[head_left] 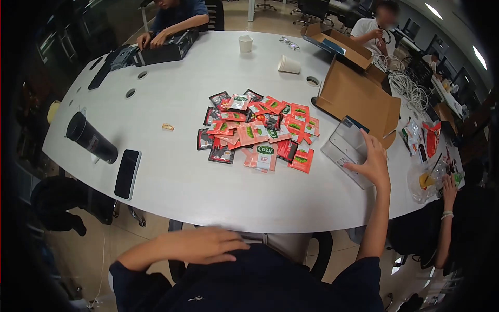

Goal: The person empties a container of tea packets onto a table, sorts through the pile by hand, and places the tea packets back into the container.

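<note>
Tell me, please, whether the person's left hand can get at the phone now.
Probably yes: the left hand looks empty, and the phone lies uncovered near the table edge, apparently with only that edge to clear.

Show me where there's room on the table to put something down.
Bare white table lies between the phone and the packet pile, and between the pile and the near edge. There's room from the pile up to the standing paper cup. Crowded: the right side, with clear box, right hand and cardboard box.

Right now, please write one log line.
left hand: near white table's edge; right hand: touching clear plastic box; Cozy sachets, black sachets: heaped on table
</note>
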`<state>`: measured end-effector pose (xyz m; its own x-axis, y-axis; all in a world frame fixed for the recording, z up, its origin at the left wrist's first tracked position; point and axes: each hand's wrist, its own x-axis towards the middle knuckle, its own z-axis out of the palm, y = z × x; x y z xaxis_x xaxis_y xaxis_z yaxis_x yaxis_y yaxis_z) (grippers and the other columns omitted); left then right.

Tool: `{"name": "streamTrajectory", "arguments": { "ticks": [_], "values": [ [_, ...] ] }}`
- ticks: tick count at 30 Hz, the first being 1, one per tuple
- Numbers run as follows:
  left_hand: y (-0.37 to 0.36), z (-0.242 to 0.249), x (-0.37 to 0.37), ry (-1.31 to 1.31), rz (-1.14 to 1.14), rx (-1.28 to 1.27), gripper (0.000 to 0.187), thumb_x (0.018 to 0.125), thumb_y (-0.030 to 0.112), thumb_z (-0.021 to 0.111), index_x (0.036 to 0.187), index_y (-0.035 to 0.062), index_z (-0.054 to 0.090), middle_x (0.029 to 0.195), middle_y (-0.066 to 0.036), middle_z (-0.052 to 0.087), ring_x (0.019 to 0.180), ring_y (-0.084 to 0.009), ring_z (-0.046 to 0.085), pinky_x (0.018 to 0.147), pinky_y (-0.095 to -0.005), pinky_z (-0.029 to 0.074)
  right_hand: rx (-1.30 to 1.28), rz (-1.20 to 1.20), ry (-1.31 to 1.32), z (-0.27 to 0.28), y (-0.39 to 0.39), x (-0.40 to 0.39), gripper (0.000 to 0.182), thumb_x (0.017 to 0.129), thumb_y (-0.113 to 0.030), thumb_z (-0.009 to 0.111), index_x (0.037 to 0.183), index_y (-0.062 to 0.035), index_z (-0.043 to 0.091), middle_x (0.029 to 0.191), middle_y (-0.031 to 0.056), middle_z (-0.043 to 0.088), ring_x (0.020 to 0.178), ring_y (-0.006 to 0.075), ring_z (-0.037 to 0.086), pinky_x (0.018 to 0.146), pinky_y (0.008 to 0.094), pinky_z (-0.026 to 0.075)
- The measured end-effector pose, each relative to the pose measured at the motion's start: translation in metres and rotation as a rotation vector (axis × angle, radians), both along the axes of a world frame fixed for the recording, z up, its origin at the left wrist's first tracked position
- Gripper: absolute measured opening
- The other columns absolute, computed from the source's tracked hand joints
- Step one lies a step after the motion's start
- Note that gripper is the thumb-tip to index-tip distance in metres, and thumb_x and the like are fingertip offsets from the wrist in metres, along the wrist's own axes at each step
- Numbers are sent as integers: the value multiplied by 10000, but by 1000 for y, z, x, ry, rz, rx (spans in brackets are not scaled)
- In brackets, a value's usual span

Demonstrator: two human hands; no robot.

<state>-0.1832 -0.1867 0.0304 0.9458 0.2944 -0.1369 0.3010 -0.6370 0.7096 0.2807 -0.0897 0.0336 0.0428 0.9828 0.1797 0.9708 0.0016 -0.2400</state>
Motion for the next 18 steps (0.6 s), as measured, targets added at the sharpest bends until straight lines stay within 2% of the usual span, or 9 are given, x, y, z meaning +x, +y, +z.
{"name": "streamTrajectory", "arguments": {
  "ticks": [3, 5, 6, 7, 9, 11, 12, 16, 18],
  "values": [
    [48, 33, 12, 15, 22, 195, 419, 986, 328, 616, 1323, 83, 569, 1222, -124, 636, 1113, -310, 633, 912, -430, 514, 72, 7, -51, -3, -2, -4, 1119, 514, -432, 933, 1483, -133, 462, 1428, 189, 487, 1331, 383, 446, 1127, 507, 308],
    [82, 48, 24, -18, 140, 419, 368, 984, 305, 604, 1242, 42, 603, 1140, -148, 662, 1061, -326, 640, 888, -450, 515, 168, -13, -293, 9, -7, -24, 1053, 567, -414, 926, 1470, -114, 474, 1473, 199, 456, 1369, 394, 412, 1139, 518, 293],
    [100, 52, 31, -49, 227, 497, 360, 970, 298, 622, 1212, 30, 624, 1119, -157, 668, 1038, -342, 644, 893, -452, 512, 205, 98, -226, 17, -5, -36, 1003, 603, -383, 916, 1462, -107, 478, 1491, 204, 442, 1379, 403, 400, 1146, 524, 288],
    [121, 56, 39, -91, 276, 433, 334, 957, 284, 634, 1157, 17, 642, 1097, -170, 666, 1001, -354, 651, 878, -452, 511, 244, 199, -160, 24, 0, -49, 954, 638, -351, 906, 1455, -100, 482, 1508, 210, 427, 1389, 412, 387, 1153, 529, 283],
    [149, 62, 56, 35, 384, 533, 303, 921, 291, 681, 1085, 37, 668, 1057, -133, 679, 1003, -322, 647, 864, -406, 514, 197, 409, 5, 22, 17, -77, 840, 716, -348, 865, 1425, -77, 507, 1490, 224, 446, 1400, 415, 376, 1156, 524, 288],
    [178, 57, 66, 41, 461, 598, 314, 894, 298, 707, 1074, 42, 680, 1042, -135, 680, 992, -328, 650, 857, -412, 519, 138, 608, 81, 8, 41, -106, 723, 805, -414, 793, 1380, -48, 555, 1416, 218, 523, 1351, 403, 440, 1131, 497, 345],
    [187, 48, 65, 15, 507, 625, 326, 881, 301, 718, 1078, 44, 684, 1035, -136, 681, 987, -331, 651, 853, -416, 522, 139, 672, 75, -3, 53, -121, 631, 826, -382, 776, 1333, -55, 594, 1388, 195, 553, 1317, 378, 481, 1110, 481, 379],
    [202, 43, 62, 156, 558, 613, 327, 863, 295, 728, 1064, 38, 703, 1030, -140, 689, 978, -329, 656, 857, -417, 525, 83, 718, 72, -34, 102, -167, 426, 847, -281, 737, 1203, -61, 656, 1263, 128, 623, 1204, 302, 581, 995, 457, 481],
    [202, 45, 55, 180, 579, 566, 317, 860, 287, 728, 1055, 36, 714, 1024, -140, 692, 974, -326, 658, 861, -417, 524, -31, 672, -1, -29, 117, -181, 404, 882, -230, 693, 1240, -52, 635, 1292, 116, 614, 1219, 295, 575, 1002, 438, 482]
  ]
}}
